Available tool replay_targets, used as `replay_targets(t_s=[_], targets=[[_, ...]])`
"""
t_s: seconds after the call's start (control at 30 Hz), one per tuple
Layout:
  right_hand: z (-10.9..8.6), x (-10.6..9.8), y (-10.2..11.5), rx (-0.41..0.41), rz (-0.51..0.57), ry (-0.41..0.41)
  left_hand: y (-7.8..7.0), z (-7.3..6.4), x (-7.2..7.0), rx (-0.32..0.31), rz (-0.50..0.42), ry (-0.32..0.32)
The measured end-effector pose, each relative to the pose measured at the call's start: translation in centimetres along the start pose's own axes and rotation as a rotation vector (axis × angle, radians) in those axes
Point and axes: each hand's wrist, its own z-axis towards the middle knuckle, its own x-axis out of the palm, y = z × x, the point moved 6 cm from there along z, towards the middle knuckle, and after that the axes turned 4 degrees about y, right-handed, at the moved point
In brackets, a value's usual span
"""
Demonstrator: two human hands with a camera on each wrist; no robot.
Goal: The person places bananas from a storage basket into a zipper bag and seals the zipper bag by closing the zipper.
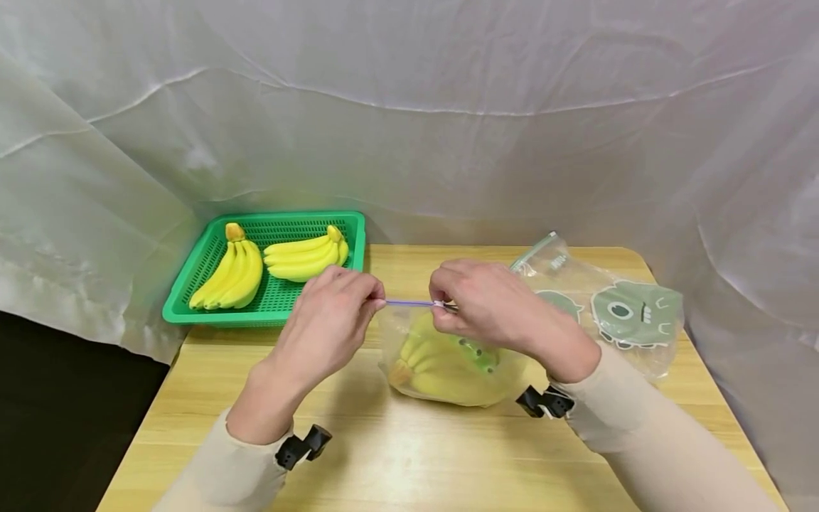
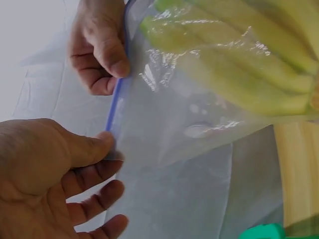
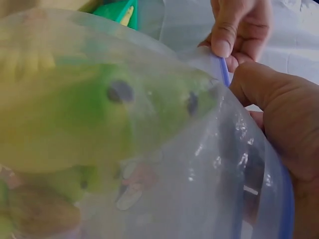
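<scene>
A clear zip bag (image 1: 394, 328) with a bunch of bananas (image 1: 427, 368) inside hangs between my hands, its bottom low over the tabletop. My left hand (image 1: 333, 320) pinches the left end of the bag's purple zip strip (image 1: 409, 304) between thumb and forefinger. In the left wrist view the other fingers of that hand (image 2: 55, 174) are spread. Farther right along the strip, my right hand (image 1: 489, 302) pinches it at a small white piece. Seen from the right wrist, the bag's mouth gapes beyond this hand (image 3: 279, 109); part of its grip is hidden.
At the back left stands a green plastic basket (image 1: 185, 307) holding two banana bunches (image 1: 237, 274). Another clear zip bag (image 1: 633, 316), printed with a green cartoon monster, lies flat at the right. Grey cloth (image 1: 422, 156) hangs behind the wooden table (image 1: 397, 469).
</scene>
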Motion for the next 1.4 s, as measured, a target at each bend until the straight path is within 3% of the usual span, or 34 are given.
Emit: replay_targets(t_s=[0.23, 0.4, 0.57, 0.8, 1.4], targets=[[0.0, 0.4, 0.5, -0.041, -0.048, -0.058, -0.6, 0.9, 0.4, 0.071, 0.069, 0.089], [0.2, 0.6, 1.4, -0.125, -0.14, -0.144, -1.0, 1.1, 0.5, 0.137, 0.154, 0.082], [0.3, 0.7, 1.7, -0.159, -0.217, -0.176, -0.7, 1.0, 0.3, 0.104, 0.173, 0.106], [-0.2, 0.7, 1.0, -0.144, -0.232, -0.156, 0.1, 0.6, -0.2, 0.025, 0.164, 0.154], [-1.6, 0.3, -1.0, -0.129, -0.164, -0.083, 1.3, 0.4, -0.5, -0.011, 0.145, 0.203]])
